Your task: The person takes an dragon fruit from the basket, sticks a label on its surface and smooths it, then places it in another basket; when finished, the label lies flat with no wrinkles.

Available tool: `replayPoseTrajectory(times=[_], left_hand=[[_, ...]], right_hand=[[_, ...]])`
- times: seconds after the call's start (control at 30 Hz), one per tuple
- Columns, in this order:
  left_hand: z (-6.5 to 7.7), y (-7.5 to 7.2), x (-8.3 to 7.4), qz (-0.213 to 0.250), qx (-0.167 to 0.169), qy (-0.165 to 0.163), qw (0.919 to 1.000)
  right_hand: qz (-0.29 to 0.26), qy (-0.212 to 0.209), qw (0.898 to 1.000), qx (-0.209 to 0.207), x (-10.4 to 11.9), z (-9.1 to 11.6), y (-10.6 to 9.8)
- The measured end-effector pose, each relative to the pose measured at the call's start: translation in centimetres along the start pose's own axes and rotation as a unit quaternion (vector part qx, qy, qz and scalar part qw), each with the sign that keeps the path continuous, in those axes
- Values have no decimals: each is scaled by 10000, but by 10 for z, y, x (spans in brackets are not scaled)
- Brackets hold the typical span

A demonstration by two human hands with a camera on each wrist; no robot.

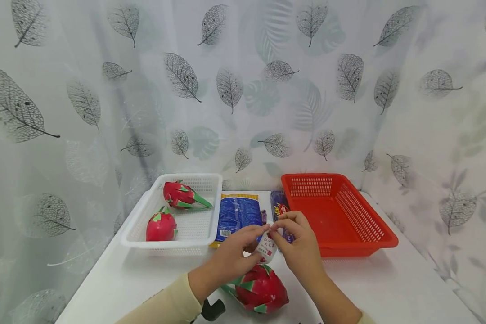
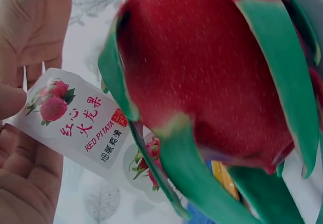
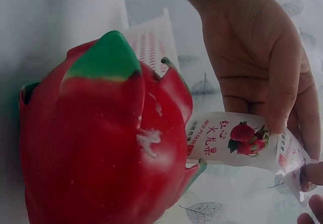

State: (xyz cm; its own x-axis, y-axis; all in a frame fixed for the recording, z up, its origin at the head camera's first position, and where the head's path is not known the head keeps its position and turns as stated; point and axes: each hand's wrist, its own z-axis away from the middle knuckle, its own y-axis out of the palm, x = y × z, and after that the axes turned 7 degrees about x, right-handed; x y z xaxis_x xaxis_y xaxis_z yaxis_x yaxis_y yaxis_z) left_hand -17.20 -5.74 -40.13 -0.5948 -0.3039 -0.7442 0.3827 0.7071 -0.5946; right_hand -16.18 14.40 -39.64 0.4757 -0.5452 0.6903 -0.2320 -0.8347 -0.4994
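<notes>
Dragonfruit [image 2: 202, 77] lies by "RED PITAYA" label [image 2: 81, 125], perhaps touching.

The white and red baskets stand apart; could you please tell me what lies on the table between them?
In the head view, a blue bag, a small purple item and a dark blue package lie there.

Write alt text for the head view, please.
A person's left hand and right hand hold a white label strip near a red dragon fruit on a table. Behind, a white basket holds two more dragon fruits; a red basket stands at right.
</notes>
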Motion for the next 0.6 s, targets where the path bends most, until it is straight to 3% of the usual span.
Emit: replayPoseTrajectory(times=[0.27, 0.5, 0.6], left_hand=[[1, 3, 0, 440, -139, -463, 9979], [-1, 3, 6, 446, -575, -732, 9947], [-1, 2, 8, 584, -613, -859, 9927]], right_hand=[[741, -751, 9942, -198, -2, 2, 2], [789, -986, 9915, -306, -4, 1, 3], [755, -994, 9917, -308, -3, 2, 2]])
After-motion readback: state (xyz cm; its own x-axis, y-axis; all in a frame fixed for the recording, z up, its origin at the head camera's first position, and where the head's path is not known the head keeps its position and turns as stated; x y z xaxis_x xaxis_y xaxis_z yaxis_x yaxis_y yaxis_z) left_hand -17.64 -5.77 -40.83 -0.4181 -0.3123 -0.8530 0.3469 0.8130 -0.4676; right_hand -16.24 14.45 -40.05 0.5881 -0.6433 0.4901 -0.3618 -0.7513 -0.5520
